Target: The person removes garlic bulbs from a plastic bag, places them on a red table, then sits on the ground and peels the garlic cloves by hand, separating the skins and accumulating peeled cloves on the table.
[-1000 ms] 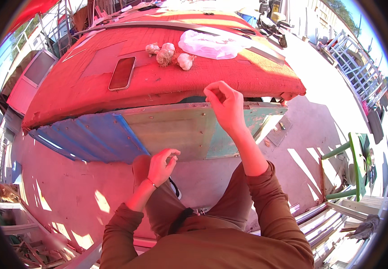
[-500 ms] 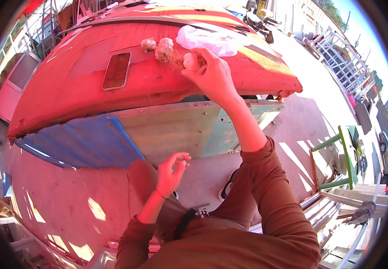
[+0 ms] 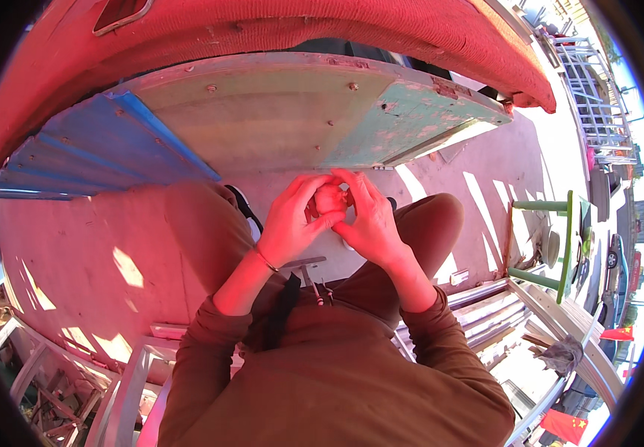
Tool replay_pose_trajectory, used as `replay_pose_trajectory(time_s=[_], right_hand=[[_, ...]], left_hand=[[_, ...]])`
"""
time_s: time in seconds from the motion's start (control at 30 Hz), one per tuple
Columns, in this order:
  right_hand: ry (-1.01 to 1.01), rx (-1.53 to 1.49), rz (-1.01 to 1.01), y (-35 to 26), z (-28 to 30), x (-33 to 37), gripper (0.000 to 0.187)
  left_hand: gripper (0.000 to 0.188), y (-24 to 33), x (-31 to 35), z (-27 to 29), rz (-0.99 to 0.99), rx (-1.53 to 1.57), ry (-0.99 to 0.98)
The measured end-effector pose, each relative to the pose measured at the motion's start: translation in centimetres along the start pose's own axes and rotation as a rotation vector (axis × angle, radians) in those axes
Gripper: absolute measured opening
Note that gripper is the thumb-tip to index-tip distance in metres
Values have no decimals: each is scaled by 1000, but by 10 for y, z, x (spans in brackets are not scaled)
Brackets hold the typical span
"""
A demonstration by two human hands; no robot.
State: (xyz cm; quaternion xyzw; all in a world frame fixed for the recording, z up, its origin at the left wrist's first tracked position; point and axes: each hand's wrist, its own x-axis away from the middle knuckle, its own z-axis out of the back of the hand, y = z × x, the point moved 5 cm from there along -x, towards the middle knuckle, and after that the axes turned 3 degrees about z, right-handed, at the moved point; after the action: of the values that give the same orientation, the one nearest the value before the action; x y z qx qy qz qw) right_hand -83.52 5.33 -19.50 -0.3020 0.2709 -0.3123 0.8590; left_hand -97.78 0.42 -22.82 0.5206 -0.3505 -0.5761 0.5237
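Observation:
A pale garlic bulb (image 3: pixel 329 200) is held between both hands above my lap, tinted red by the light. The fingers of my left hand (image 3: pixel 290 223) curl round its left side, with the thumb pressed underneath. From the other side my right hand (image 3: pixel 372 225) grips it, fingertips over the top and thumb close to the left one. Much of the bulb is covered by the fingers. In front of the hands is the edge of the red-covered table (image 3: pixel 262 21), with a phone (image 3: pixel 123 11) lying on it, partly cut off by the view.
Below the tabletop stand a blue ridged panel (image 3: pixel 106 145) and a worn greenish board (image 3: pixel 262 112). A green-framed stool (image 3: pixel 574 246) is to the right. Stacked pale frames and bars (image 3: pixel 478 320) lie behind on the right, with more white frames (image 3: pixel 125 391) at lower left.
My right hand has brought the garlic bulb back from the tabletop to above my lap. My left hand has risen to hold it too. The view has tilted down, leaving the other bulbs out.

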Motion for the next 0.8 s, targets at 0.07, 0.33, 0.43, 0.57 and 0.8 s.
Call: replay_pose_trajectory(time_s=[0.07,0.33,0.43,0.57,0.8], right_hand=[[2,-52,-50,10,-7,3,61],[110,-199,-101,41,-22,12,19],[97,-204,-183,48,-32,12,13],[153,-161,-137,57,-39,18,9],[291,-155,-63,66,-56,29,6]], left_hand=[[50,-22,1,-3,118,145,-60],[51,-57,3,-7,211,190,-65],[55,-65,8,-16,176,87,-59],[55,-72,14,-21,169,0,-22],[47,-100,28,-33,341,130,-22]])
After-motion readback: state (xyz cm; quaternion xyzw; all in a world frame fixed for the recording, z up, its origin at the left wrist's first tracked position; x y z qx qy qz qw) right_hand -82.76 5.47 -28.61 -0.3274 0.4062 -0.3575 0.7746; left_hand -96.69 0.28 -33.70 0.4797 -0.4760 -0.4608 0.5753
